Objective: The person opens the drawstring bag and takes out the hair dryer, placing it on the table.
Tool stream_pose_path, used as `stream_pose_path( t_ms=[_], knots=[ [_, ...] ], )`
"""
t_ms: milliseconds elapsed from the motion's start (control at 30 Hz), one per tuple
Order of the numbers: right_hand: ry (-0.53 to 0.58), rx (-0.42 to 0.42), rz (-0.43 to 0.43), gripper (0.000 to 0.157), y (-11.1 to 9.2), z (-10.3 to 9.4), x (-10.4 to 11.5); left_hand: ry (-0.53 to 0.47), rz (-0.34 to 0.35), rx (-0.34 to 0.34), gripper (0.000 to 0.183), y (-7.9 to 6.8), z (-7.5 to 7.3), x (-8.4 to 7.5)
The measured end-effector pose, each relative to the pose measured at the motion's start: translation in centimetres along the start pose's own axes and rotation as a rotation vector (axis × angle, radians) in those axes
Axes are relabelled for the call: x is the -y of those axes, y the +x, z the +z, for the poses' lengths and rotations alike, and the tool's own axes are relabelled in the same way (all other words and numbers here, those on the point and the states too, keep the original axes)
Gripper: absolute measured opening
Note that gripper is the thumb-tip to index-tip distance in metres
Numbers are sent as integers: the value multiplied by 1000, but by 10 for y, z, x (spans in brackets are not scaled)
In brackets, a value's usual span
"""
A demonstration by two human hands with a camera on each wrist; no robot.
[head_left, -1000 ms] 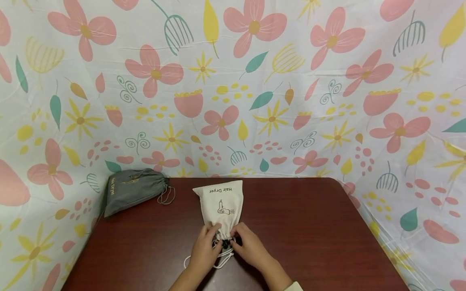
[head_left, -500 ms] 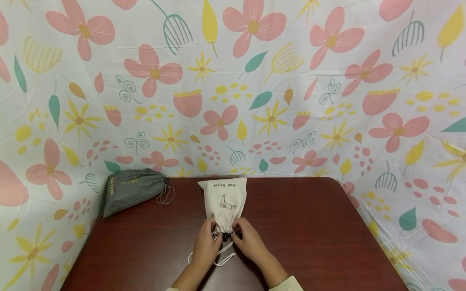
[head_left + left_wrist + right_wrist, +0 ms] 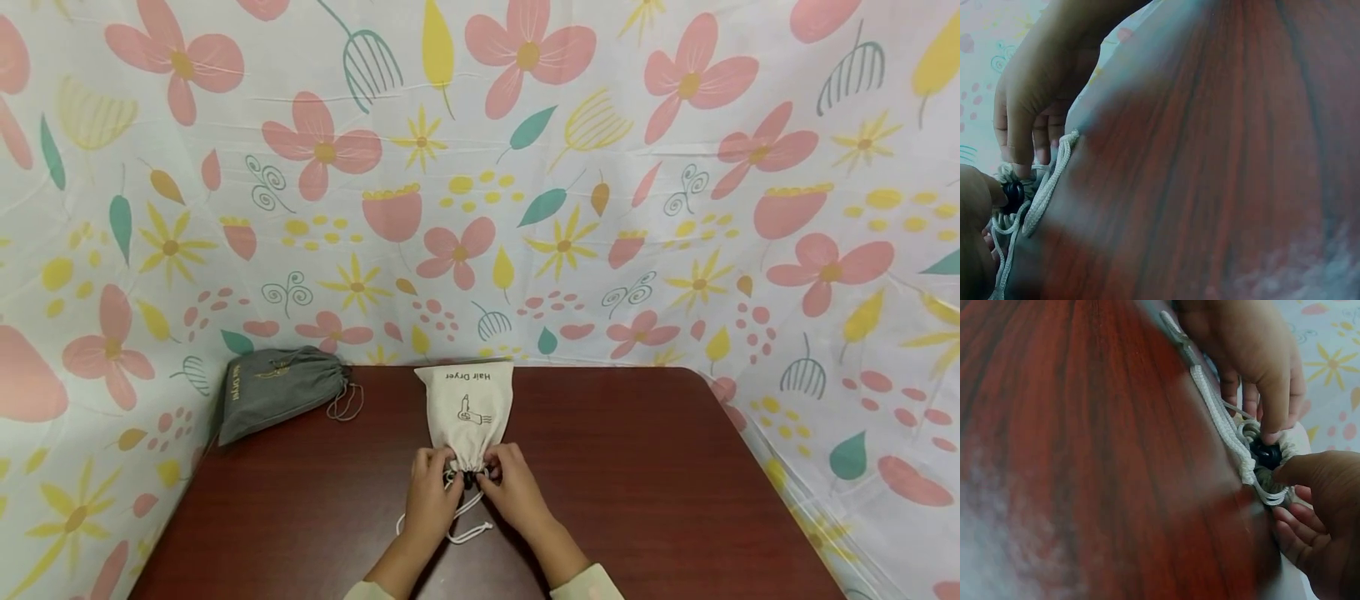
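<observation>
A cream drawstring bag [image 3: 468,417] printed "Hair Dryer" lies flat near the table's far edge, its gathered mouth toward me. On the left of that mouth, my left hand [image 3: 433,496] pinches the cloth with thumb and curled fingers. My right hand [image 3: 519,492] grips the opposite side in the same way. Between the thumbs, a shiny black object [image 3: 1266,452] shows in the bag's mouth; its kind is hard to tell. White drawstring cords [image 3: 470,533] hang from the mouth onto the table. The bag's other contents are hidden.
A grey drawstring bag [image 3: 281,387], also lettered "Hair Dryer", lies at the table's back left corner. The dark red wooden table [image 3: 637,483] meets a floral cloth [image 3: 600,167] at the back and sides.
Both hands and the cream bag have shifted away from me toward the table's far edge, and slightly right. The cords trail along. The grey bag stays put.
</observation>
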State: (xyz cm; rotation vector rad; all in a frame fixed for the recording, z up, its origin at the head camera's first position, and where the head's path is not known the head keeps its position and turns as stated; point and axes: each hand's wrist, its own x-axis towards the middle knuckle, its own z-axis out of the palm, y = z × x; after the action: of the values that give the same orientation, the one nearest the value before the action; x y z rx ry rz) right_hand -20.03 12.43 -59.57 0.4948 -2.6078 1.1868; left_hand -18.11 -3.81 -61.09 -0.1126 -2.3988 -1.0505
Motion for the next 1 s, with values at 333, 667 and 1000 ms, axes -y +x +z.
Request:
stream_pose_path(
  t_ms=[333, 667, 1000],
  knots=[
    [-56, -23, 45, 29, 5, 5, -2, -29, -27, 7, 30, 6, 3, 1],
    [-76, -47, 90, 25, 11, 9, -2, -29, 7, -17, 34, 10, 5, 4],
    [-115, -59, 77, 23, 14, 12, -6, -18, -22, 11, 28, 12, 4, 6]
  ],
)
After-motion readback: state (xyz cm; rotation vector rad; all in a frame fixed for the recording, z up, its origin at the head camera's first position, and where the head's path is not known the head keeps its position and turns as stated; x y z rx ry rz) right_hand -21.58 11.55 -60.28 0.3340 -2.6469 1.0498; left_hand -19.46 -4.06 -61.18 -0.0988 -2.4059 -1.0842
